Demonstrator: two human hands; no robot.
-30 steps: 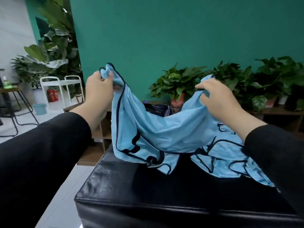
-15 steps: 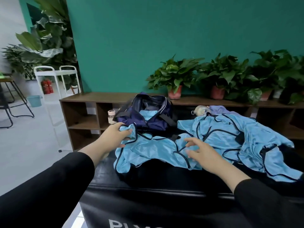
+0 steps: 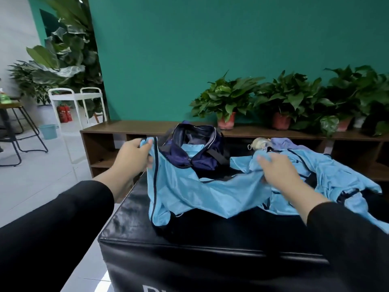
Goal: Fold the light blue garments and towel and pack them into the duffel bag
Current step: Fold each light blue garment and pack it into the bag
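Note:
A light blue garment (image 3: 189, 192) with dark piping hangs stretched between my hands above the black padded block (image 3: 210, 239). My left hand (image 3: 132, 159) pinches its upper left corner. My right hand (image 3: 280, 173) grips its other end, fingers curled into the cloth. Behind it stands the navy duffel bag (image 3: 195, 152), unzipped, with a folded light blue piece (image 3: 192, 149) inside. More light blue cloth (image 3: 336, 175) lies crumpled on the block to the right.
A lavender cloth (image 3: 284, 143) and a small pale bottle (image 3: 259, 143) lie behind the crumpled pile. A low wooden shelf (image 3: 130, 127) with potted plants (image 3: 227, 102) runs along the green wall. A white cart (image 3: 77, 102) and stools stand at the left.
The garment lay bunched on the block half a second ago. Both hands have since lifted it and spread it wide, my right hand now gripping the cloth instead of resting flat on it.

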